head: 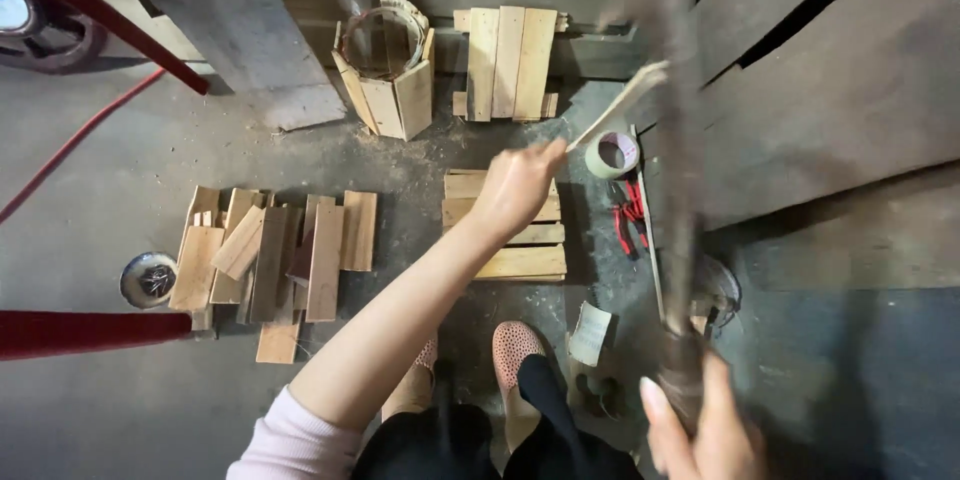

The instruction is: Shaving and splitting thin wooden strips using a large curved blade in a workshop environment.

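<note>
Fingers of my left hand (517,185) pinch a thin wooden strip (615,108) above the slat panel (508,230), angling it clear; my right hand (700,430) grips a blurred long tool (672,140) right of that panel.

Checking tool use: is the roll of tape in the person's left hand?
No. The roll of tape lies on the floor, while the left hand holds a thin wooden strip.

Motion-blurred long dark tool (672,140) in the right hand (700,425), cut off below
</note>
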